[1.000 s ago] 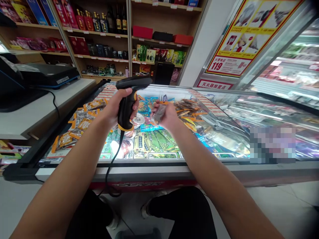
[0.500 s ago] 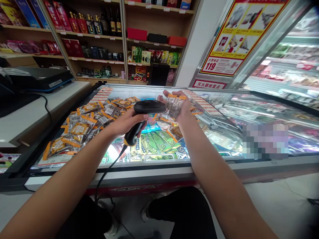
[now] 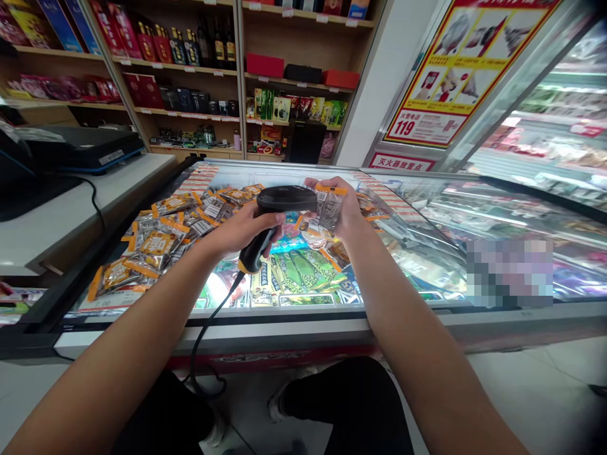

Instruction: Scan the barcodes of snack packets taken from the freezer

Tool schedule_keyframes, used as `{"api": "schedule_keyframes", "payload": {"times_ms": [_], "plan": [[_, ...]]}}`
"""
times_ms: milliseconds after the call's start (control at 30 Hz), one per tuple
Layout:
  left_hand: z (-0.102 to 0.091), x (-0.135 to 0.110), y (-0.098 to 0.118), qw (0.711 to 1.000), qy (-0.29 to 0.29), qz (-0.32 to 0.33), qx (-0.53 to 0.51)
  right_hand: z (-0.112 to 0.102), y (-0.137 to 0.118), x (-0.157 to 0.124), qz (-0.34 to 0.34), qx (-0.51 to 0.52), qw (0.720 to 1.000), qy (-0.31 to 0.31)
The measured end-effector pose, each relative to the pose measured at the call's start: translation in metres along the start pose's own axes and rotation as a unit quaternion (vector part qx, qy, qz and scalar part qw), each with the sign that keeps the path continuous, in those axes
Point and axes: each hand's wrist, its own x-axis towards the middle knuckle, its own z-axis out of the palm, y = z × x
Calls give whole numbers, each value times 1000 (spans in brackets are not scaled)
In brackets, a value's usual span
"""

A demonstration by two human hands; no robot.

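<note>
My left hand (image 3: pixel 241 229) is wrapped round the handle of a black barcode scanner (image 3: pixel 279 208) with an orange trim; its head points right, and its cable hangs down past the freezer's front. My right hand (image 3: pixel 342 205) holds a small clear snack packet (image 3: pixel 328 205) with an orange top strip, close in front of the scanner's head. Both hands hover over the glass lid of a chest freezer (image 3: pixel 303 322).
A heap of orange-edged snack packets (image 3: pixel 161 237) lies on the freezer's left lid, more at the right (image 3: pixel 374 212). A white counter (image 3: pixel 57 215) with a black device stands at left. Shelves of bottles and boxes (image 3: pixel 199 69) fill the back wall. My dark-trousered legs (image 3: pixel 351 404) show below.
The scanner has swung from upright down to level, head toward the packet. My right hand has lifted the packet slightly and then brought it close to the scanner head.
</note>
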Motion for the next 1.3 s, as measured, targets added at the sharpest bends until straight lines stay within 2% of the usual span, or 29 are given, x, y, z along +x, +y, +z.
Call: {"api": "schedule_keyframes", "payload": {"times_ms": [67,133,200,267,333,367,433,567,633,667,733,833,867,933,1033,1100,1167,1300], "plan": [[-4,1,0,999,30,7,-13,-2,2,1,-23,-56,998,10],[-11,1,4,996,82,26,-26,-2,7,2,-50,-204,977,25],[-19,0,11,988,147,45,-35,-1,16,1,-77,-398,914,5],[-28,-2,19,975,210,61,-42,3,27,-1,-92,-549,830,-39],[-37,-4,25,962,260,72,-48,10,37,-2,-95,-629,770,-59],[-41,-5,27,955,280,76,-53,14,41,-2,-101,-646,755,-57],[-48,-5,28,944,313,79,-66,26,48,0,-123,-643,754,-53],[-55,-2,22,932,342,79,-92,60,59,16,-159,-539,823,-79],[-55,0,19,930,346,74,-95,76,64,33,-159,-498,850,-62],[-55,1,18,931,346,71,-95,82,66,44,-159,-496,853,-41],[-54,3,16,933,342,67,-96,86,69,68,-159,-525,836,9],[-51,4,14,937,327,65,-104,78,72,109,-129,-601,787,51],[-50,5,14,939,321,65,-107,74,72,121,-107,-615,780,43],[-48,5,13,942,311,67,-110,69,75,143,-83,-629,773,-16],[-46,5,13,943,304,75,-109,71,81,165,-97,-624,765,-129],[-46,5,13,944,303,73,-108,76,84,173,-102,-623,755,-176],[-47,5,14,945,303,65,-107,78,85,179,-94,-636,742,-191],[-48,6,13,945,305,56,-104,64,81,184,-54,-667,729,-144]]}}
